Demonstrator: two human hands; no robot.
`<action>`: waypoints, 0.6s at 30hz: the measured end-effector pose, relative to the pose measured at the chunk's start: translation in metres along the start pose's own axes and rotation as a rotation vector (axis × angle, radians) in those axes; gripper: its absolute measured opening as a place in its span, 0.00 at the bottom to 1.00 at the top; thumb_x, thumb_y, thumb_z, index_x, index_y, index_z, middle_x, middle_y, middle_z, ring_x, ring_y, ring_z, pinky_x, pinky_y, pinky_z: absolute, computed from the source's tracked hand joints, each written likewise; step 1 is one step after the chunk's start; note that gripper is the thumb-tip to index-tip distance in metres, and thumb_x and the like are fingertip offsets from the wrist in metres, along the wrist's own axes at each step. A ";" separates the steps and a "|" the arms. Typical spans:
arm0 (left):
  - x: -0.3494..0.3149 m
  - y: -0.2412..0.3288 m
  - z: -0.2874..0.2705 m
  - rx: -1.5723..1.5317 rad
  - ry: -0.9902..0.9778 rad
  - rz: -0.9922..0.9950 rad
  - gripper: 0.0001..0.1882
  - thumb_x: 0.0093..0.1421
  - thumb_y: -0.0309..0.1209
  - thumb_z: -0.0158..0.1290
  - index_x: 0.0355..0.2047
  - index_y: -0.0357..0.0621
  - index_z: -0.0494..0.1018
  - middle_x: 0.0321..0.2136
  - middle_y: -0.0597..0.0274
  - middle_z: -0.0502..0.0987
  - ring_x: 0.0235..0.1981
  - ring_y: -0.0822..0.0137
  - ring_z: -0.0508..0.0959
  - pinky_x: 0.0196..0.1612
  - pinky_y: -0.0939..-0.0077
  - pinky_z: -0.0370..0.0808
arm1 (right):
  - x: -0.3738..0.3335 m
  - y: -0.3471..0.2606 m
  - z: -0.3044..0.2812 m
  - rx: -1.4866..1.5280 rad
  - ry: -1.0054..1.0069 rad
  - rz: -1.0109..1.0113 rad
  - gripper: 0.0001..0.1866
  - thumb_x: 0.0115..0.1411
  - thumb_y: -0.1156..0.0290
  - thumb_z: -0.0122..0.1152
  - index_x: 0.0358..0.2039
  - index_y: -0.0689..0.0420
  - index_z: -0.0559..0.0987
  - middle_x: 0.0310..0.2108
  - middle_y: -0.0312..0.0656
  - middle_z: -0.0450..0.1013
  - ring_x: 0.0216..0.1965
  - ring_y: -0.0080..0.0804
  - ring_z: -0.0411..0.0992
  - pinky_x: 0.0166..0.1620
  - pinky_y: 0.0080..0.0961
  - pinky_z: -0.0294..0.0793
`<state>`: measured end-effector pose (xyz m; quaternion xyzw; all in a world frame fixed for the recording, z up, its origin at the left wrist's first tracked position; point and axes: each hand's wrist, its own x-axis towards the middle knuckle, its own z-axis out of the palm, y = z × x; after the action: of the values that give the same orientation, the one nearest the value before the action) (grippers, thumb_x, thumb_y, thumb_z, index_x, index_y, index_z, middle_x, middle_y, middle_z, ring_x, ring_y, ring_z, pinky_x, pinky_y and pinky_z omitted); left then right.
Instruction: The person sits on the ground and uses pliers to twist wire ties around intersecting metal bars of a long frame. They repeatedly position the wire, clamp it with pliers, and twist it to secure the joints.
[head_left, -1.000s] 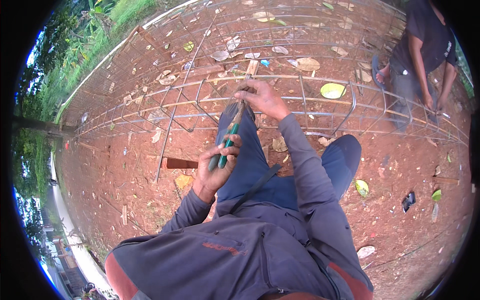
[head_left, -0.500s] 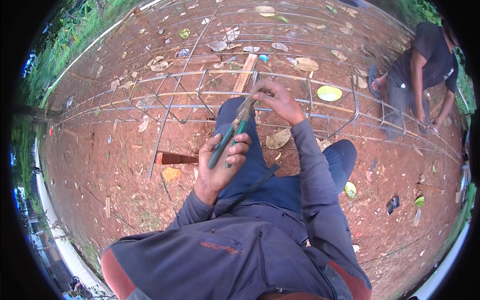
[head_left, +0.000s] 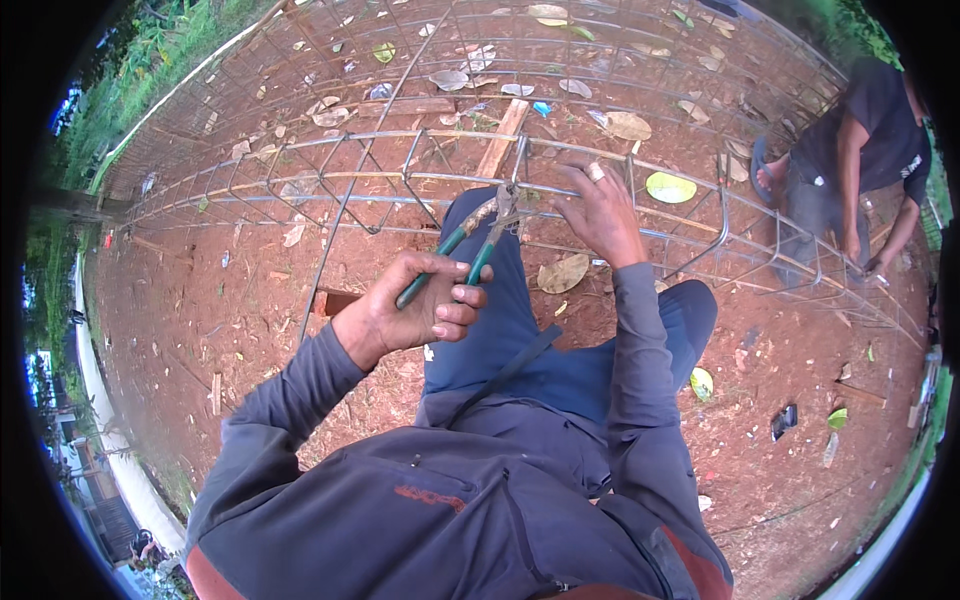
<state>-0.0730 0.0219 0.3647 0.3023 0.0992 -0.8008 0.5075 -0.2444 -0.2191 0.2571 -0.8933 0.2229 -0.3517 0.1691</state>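
My left hand [head_left: 420, 305] grips a pair of pincers with green handles [head_left: 470, 255]; their jaws meet a steel bar of the long rebar cage [head_left: 330, 180] lying across the red soil in front of me. Just right of the jaws, my right hand [head_left: 600, 210] holds the cage's top bar with its fingers curled over the joint. I cannot tell whether there is tie wire between the fingers. My knees in blue trousers sit under the cage.
Another person [head_left: 860, 170] in a dark shirt crouches at the right end of the cage, hands on it. A wooden plank [head_left: 500, 140] and dry leaves lie under the bars. A brick [head_left: 330, 300] sits on the soil at left. Grass borders the far left.
My left hand has raised the pincers from my lap to the cage bar. My right hand has shifted right along the bar, and my view has tilted closer to the cage.
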 end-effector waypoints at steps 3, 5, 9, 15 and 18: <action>-0.008 0.024 0.023 0.368 0.251 -0.127 0.14 0.68 0.34 0.47 0.50 0.39 0.66 0.29 0.67 0.65 0.23 0.73 0.63 0.25 0.76 0.61 | 0.001 0.003 0.008 -0.175 -0.220 0.122 0.14 0.58 0.62 0.69 0.45 0.47 0.85 0.34 0.45 0.80 0.43 0.50 0.79 0.46 0.46 0.77; -0.007 0.034 0.045 0.838 0.509 -0.172 0.12 0.68 0.36 0.47 0.44 0.39 0.67 0.27 0.65 0.68 0.21 0.71 0.66 0.24 0.71 0.65 | -0.003 0.013 0.015 -0.133 -0.201 0.129 0.14 0.57 0.62 0.70 0.45 0.45 0.86 0.32 0.45 0.80 0.38 0.49 0.80 0.40 0.46 0.77; -0.002 0.042 0.079 1.977 0.801 -0.058 0.16 0.66 0.39 0.52 0.41 0.36 0.70 0.24 0.57 0.73 0.21 0.61 0.73 0.26 0.62 0.71 | -0.008 0.020 0.020 -0.078 -0.138 0.077 0.14 0.57 0.60 0.70 0.44 0.42 0.86 0.27 0.45 0.79 0.32 0.47 0.80 0.34 0.44 0.77; -0.002 0.057 0.103 2.516 0.752 0.065 0.22 0.62 0.45 0.62 0.40 0.35 0.76 0.22 0.52 0.79 0.27 0.55 0.83 0.28 0.59 0.77 | -0.007 0.027 0.027 -0.021 -0.047 -0.004 0.12 0.57 0.61 0.69 0.42 0.44 0.86 0.26 0.45 0.79 0.31 0.45 0.80 0.34 0.42 0.78; -0.004 0.051 0.093 1.582 0.747 -0.156 0.22 0.66 0.44 0.60 0.44 0.34 0.74 0.31 0.52 0.82 0.29 0.61 0.84 0.30 0.66 0.83 | -0.007 0.029 0.039 -0.037 -0.031 0.007 0.10 0.58 0.62 0.68 0.41 0.44 0.86 0.26 0.44 0.79 0.30 0.43 0.81 0.33 0.41 0.78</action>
<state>-0.0632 -0.0416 0.4484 0.8002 -0.3049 -0.5158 0.0272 -0.2301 -0.2337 0.2131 -0.9008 0.2299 -0.3331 0.1572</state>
